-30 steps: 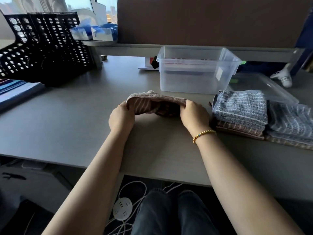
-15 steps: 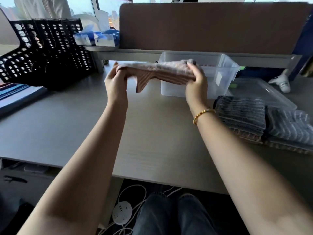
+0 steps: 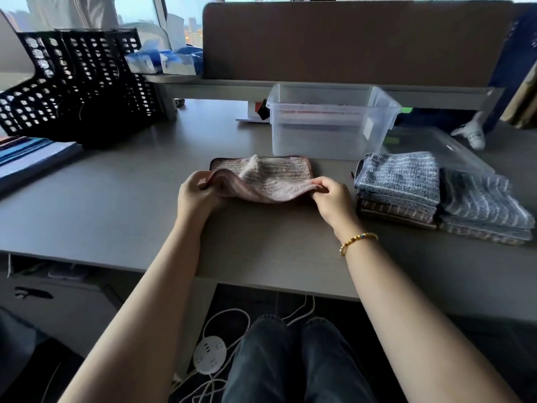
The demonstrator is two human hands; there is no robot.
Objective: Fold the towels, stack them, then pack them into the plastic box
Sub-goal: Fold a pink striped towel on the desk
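Left hand [image 3: 196, 193] and right hand [image 3: 331, 200] pinch the pink striped towel [image 3: 263, 178] by its near corners. Beyond the grip, the clear plastic box [image 3: 331, 123] looks empty.

We see bare tabletop [image 3: 122, 193] across the left and lower middle of the frame, open for a hand. The black file rack [image 3: 75, 82] blocks the upper left, the clear box [image 3: 328, 123] stands at upper centre, and towel stacks [image 3: 436, 193] crowd the right.

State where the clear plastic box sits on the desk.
The plastic box stands at the desk's far centre, just behind the pink towel, left of the folded towel stacks.
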